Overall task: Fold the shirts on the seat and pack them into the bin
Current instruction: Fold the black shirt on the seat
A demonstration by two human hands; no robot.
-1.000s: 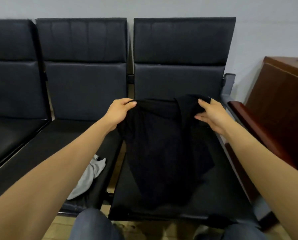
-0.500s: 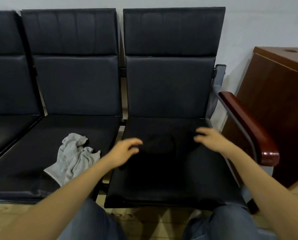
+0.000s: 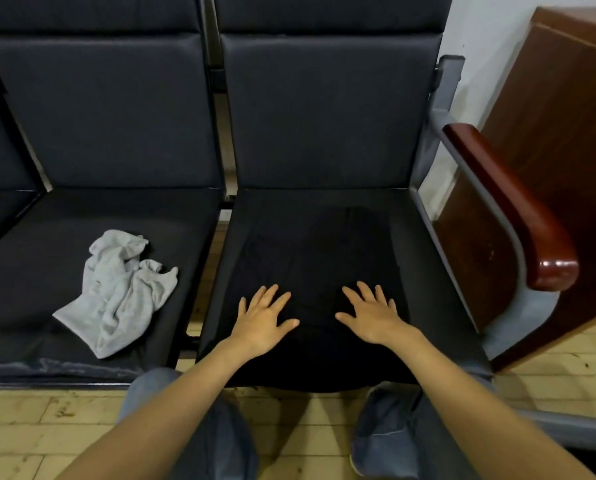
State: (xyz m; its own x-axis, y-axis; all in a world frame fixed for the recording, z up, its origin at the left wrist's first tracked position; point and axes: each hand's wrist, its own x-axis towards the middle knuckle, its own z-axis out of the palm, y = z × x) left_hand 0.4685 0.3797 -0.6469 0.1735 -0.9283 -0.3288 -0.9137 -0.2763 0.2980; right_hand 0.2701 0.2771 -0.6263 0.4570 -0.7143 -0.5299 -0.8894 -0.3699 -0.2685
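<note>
A black shirt (image 3: 320,258) lies spread flat on the right-hand black seat (image 3: 438,271), hard to tell apart from the dark cushion. My left hand (image 3: 262,320) and my right hand (image 3: 372,315) both rest palm down on the shirt's near part, fingers straight and spread. A crumpled grey shirt (image 3: 120,289) lies on the neighbouring seat (image 3: 30,271) to the left. No bin is in view.
A wooden armrest (image 3: 518,209) on a grey metal frame borders the right seat. A brown wooden cabinet (image 3: 566,140) stands against the wall beyond it. My knees in blue jeans (image 3: 386,431) are at the seat's front edge, above a yellow tiled floor.
The black shirt, held up by its top a second ago, now lies flat on the seat. Both hands let go, came down and toward me, and now press flat on it.
</note>
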